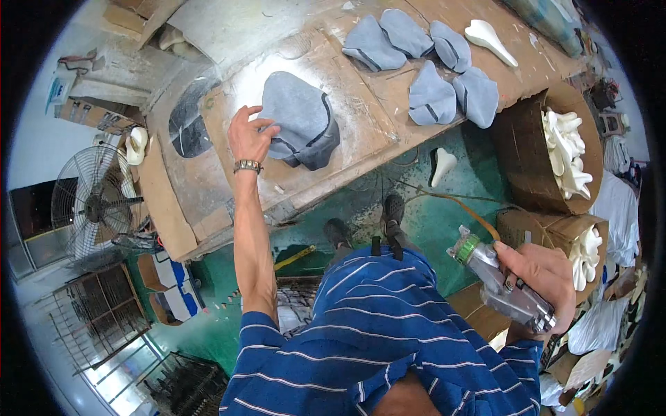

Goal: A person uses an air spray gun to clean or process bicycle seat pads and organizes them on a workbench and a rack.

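A grey fabric cover (295, 107) with darker, folded lower edges lies on a cardboard sheet dusted white. My left hand (251, 136), with a bracelet at its wrist, is at the cover's left edge; its fingers are bent and spread apart, the tips touching or very close to the cloth. Low on the right, away from the table, my right hand (544, 281) is closed around a metal spray gun (496, 277) with a green ring near its front. An orange-brown hose (472, 213) runs behind the gun.
Several grey covers (431, 93) and a white saddle-shaped piece (489, 40) lie along the table's far right. Cardboard drums hold more white pieces (565, 149). Another such piece (442, 166) is on the green floor. A fan (96, 201) stands left of the table.
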The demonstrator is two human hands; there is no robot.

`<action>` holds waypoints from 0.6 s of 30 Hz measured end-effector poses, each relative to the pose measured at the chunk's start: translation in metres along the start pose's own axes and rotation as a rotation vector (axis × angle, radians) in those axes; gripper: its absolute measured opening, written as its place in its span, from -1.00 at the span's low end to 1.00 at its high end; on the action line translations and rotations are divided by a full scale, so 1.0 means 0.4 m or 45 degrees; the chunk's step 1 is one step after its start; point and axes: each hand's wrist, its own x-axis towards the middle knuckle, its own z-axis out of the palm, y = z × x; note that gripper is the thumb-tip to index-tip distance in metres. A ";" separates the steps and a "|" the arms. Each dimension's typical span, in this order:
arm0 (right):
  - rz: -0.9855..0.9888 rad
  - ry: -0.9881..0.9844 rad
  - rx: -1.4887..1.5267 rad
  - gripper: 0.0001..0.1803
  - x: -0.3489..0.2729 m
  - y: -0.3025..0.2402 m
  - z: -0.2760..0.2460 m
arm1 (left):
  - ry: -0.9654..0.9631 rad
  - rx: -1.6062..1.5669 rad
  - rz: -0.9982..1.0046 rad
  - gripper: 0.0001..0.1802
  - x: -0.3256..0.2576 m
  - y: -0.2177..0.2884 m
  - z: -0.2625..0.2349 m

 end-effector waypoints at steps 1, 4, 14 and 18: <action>-0.007 0.050 0.005 -0.21 -0.006 0.002 0.001 | -0.032 0.039 -0.002 -0.77 0.016 0.011 -0.005; 0.029 0.109 0.040 -0.19 -0.018 0.009 0.003 | -0.197 -0.003 -0.096 -0.77 0.058 0.033 -0.024; 0.072 0.132 0.131 -0.24 -0.088 0.033 0.000 | -0.401 0.093 -0.069 -0.71 0.119 0.068 -0.053; 0.099 0.264 0.208 -0.26 -0.090 0.041 0.004 | -0.168 0.142 0.164 -0.77 0.236 0.169 -0.095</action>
